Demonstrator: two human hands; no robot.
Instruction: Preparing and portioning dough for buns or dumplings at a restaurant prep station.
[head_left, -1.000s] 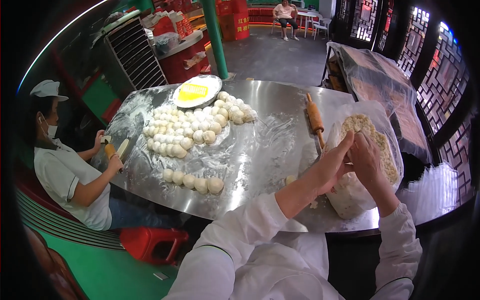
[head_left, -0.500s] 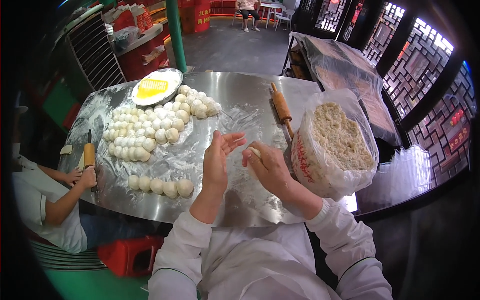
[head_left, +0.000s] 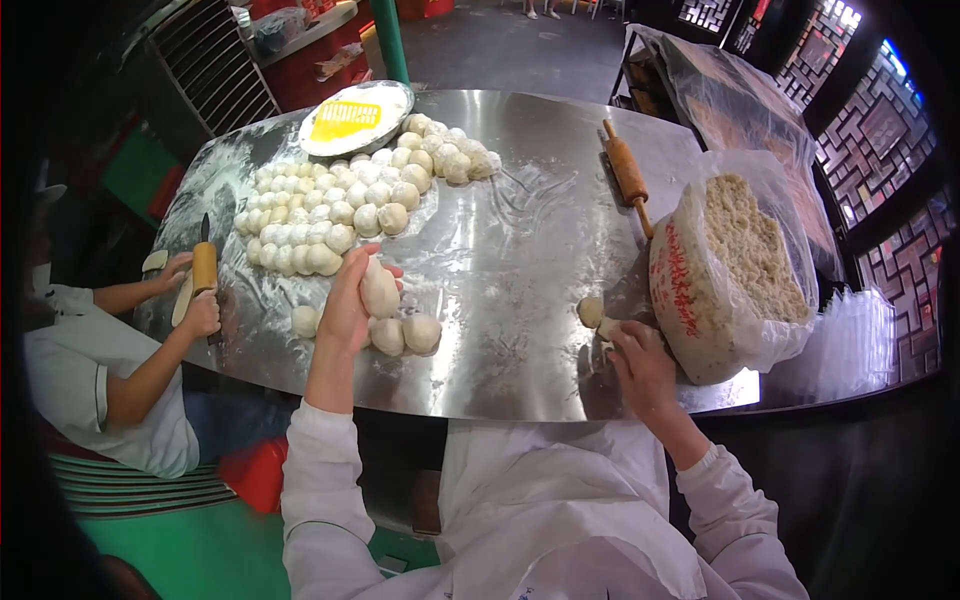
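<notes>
While a pale, smooth, oval dough ball (head_left: pixel 380 288) is held in the closed left hand (head_left: pixel 348 305) above the steel table (head_left: pixel 520 250), the right hand (head_left: pixel 640 362) is curled on a small dough piece (head_left: pixel 607 327). Beside the held ball, three more balls (head_left: pixel 405 335) and one rolling pin (head_left: pixel 628 172) are counted.

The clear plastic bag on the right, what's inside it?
The plastic bag holds a crumbly beige filling, heaped nearly to its open top. The bag's printed side hides how deep it goes.

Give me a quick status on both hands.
Left hand gripping pale oval dough ball. Right hand on steel table beside clear filling bag. Nothing blocking.
</notes>
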